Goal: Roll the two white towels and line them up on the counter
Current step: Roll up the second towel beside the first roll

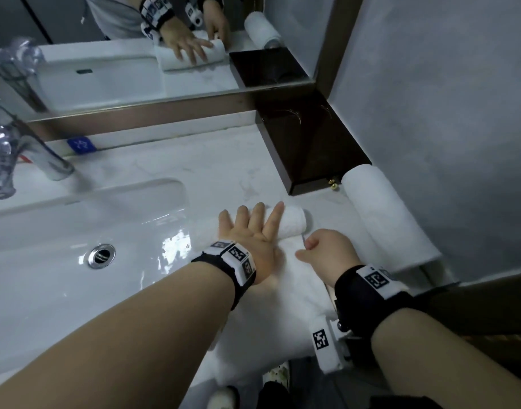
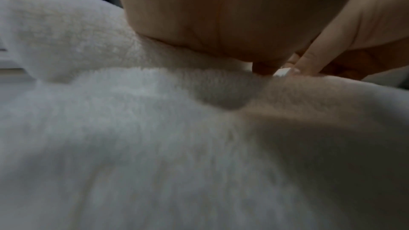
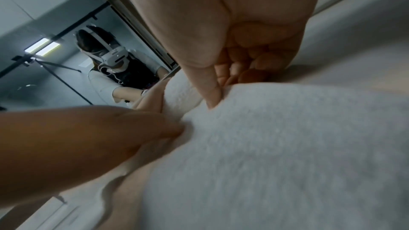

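A white towel [image 1: 285, 308] lies flat on the counter [image 1: 194, 163] and hangs over its front edge; its far end is rolled up [image 1: 294, 221]. My left hand [image 1: 253, 225] lies palm-down on that roll with straight fingers. Just right of it my right hand [image 1: 324, 249] is curled and pinches the towel's edge beside the roll. In the right wrist view the thumb [image 3: 210, 93] digs into the towel [image 3: 287, 146]. The left wrist view shows my palm [image 2: 221, 15] on the terry cloth [image 2: 155, 146]. A second white towel [image 1: 383, 219], fully rolled, lies along the right wall.
A white sink [image 1: 61, 290] with a drain [image 1: 101, 255] and a chrome faucet [image 1: 17, 149] fills the left side. A dark brown box [image 1: 309, 149] stands in the back right corner, touching the rolled towel's far end. A mirror [image 1: 105, 78] runs behind the counter.
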A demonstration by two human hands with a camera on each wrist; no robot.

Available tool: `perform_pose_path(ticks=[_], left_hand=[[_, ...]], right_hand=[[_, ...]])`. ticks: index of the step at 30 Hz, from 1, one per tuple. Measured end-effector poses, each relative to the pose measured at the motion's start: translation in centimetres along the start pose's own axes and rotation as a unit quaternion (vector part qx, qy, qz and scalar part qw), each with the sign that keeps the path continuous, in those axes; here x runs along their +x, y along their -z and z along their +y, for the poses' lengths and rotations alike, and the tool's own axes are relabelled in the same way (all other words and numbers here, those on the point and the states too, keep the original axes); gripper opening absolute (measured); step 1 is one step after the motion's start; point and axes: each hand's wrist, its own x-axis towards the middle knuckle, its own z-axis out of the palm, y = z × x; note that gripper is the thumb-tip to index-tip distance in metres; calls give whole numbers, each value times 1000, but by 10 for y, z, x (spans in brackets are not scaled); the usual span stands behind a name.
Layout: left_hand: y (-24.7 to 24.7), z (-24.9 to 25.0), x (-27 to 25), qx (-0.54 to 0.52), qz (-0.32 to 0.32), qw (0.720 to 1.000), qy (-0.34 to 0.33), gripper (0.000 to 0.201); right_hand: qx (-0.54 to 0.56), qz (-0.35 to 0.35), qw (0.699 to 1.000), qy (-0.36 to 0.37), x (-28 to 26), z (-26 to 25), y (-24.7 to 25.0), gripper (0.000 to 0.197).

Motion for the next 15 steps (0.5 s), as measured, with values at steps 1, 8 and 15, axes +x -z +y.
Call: perform_pose_path(ticks=[1, 8, 15], left_hand=[[0, 0, 1, 0, -6, 1000, 2, 87], [-1, 4, 6, -31, -13, 999, 32, 98], [3, 12, 4, -39, -26, 997, 63, 104]], right_hand=[[1, 2, 1000, 0, 3, 1, 0, 21], [27, 38, 999, -21, 6, 12, -4, 15], [41, 56, 994, 84, 21, -8, 16, 27]])
